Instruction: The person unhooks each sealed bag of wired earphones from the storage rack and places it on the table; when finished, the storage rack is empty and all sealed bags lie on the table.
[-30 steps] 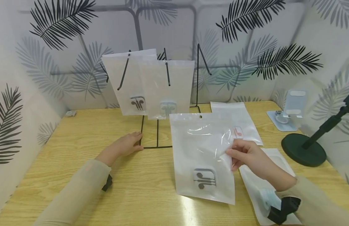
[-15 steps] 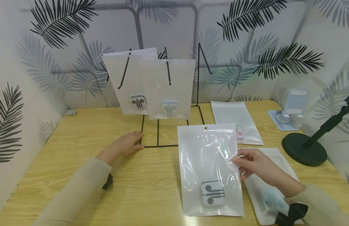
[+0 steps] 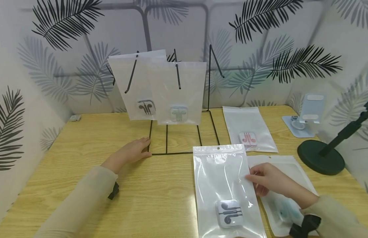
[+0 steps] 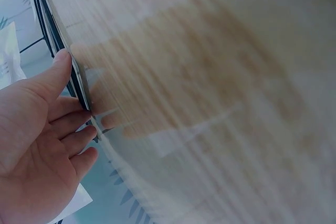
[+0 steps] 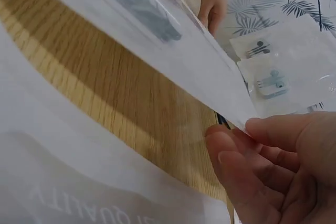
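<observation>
My right hand pinches the right edge of a white zip bag holding earphones in a square case; in the right wrist view thumb and fingertips meet on the bag's edge. The bag lies low over the table at front centre. My left hand rests at the left base bar of a black wire rack, fingers fairly straight; the left wrist view shows the thumb and fingers of this hand touching the bar. Two bags with earphones, one left and one right, hang from the rack's hooks.
A bag with pink earphones lies behind on the right, and another with a pale blue item lies partly under my right hand. Further right stand a black round-based stand and a pale phone holder. The rack's right hook is bare.
The bag in my right hand has moved down and to the right, toward the table's front, uncovering the pink earphones and part of the rack's base. The left hand has stayed at the rack.
</observation>
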Tool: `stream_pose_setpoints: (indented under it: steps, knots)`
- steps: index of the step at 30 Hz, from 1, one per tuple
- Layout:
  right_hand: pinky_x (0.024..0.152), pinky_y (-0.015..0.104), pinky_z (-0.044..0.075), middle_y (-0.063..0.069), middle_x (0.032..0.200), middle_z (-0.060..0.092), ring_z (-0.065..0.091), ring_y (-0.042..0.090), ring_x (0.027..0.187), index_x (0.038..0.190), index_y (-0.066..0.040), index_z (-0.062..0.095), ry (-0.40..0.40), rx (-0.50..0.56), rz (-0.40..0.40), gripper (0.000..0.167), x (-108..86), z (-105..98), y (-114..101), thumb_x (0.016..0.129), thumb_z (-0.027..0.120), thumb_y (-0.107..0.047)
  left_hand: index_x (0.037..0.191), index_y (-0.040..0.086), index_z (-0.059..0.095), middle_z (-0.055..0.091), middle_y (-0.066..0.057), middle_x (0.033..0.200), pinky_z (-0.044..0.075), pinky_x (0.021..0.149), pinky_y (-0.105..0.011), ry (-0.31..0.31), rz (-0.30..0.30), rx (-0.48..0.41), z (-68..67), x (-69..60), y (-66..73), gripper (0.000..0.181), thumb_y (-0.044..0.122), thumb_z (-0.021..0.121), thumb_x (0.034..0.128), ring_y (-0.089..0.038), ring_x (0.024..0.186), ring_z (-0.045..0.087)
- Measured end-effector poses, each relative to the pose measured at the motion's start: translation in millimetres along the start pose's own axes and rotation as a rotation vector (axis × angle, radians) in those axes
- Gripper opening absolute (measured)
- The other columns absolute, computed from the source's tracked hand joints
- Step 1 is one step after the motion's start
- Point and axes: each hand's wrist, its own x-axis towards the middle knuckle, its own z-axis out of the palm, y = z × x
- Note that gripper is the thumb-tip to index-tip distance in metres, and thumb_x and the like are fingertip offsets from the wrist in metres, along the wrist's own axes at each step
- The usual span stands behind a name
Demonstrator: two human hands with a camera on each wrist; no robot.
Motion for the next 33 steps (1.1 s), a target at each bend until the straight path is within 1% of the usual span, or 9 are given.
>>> stream_pose_setpoints:
  steps: [4, 10, 20, 31, 33]
  knots:
    - [0.041, 0.03, 0.048, 0.003, 0.052, 0.055, 0.054, 0.016, 0.045, 0.066, -0.006, 0.057, -0.024, -0.106, -0.02, 0.033, 1.3, 0.5, 4.3, 0.09, 0.06, -0.029, 0.138, -0.012, 0.029, 0.025, -0.03, 0.142, 0.021, 0.106, -0.051, 0.0, 0.0, -0.004, -0.3, -0.7, 0.7, 0.063, 0.026, 0.054, 0.0943, -0.042, 0.13, 0.024]
    - [0.039, 0.028, 0.045, 0.002, 0.051, 0.055, 0.051, 0.013, 0.042, 0.063, -0.008, 0.058, -0.053, -0.176, 0.012, 0.033, 4.7, 1.1, 3.6, 0.089, 0.061, -0.029, 0.138, -0.012, 0.029, 0.025, -0.03, 0.142, 0.021, 0.106, -0.051, 0.002, 0.002, -0.004, 0.6, -1.3, -0.4, 0.063, 0.026, 0.054, 0.094, -0.042, 0.13, 0.023]
    - [0.036, 0.026, 0.044, 0.0, 0.047, 0.053, 0.048, 0.011, 0.037, 0.06, -0.008, 0.058, -0.051, -0.213, 0.029, 0.034, 10.1, 3.1, 5.2, 0.087, 0.064, -0.028, 0.138, -0.011, 0.029, 0.025, -0.029, 0.143, 0.022, 0.106, -0.05, 0.004, -0.005, -0.004, 1.1, -0.7, -1.8, 0.063, 0.026, 0.055, 0.0938, -0.042, 0.13, 0.023]
    - [0.037, 0.022, 0.042, 0.002, 0.048, 0.052, 0.047, 0.011, 0.038, 0.062, -0.009, 0.061, -0.021, -0.262, 0.138, 0.03, 14.7, 5.9, 3.0, 0.083, 0.069, -0.029, 0.138, -0.011, 0.03, 0.026, -0.029, 0.142, 0.023, 0.105, -0.05, 0.011, 0.006, 0.001, 2.0, 0.3, -3.0, 0.064, 0.027, 0.055, 0.0937, -0.042, 0.13, 0.024]
    - [0.037, 0.022, 0.042, 0.002, 0.049, 0.052, 0.047, 0.011, 0.038, 0.063, -0.009, 0.061, -0.022, -0.27, 0.144, 0.029, 15.2, 5.8, 2.9, 0.083, 0.069, -0.029, 0.138, -0.011, 0.03, 0.026, -0.029, 0.142, 0.023, 0.105, -0.05, 0.009, 0.005, -0.003, 1.8, 0.5, -2.8, 0.064, 0.027, 0.055, 0.0937, -0.042, 0.13, 0.024]
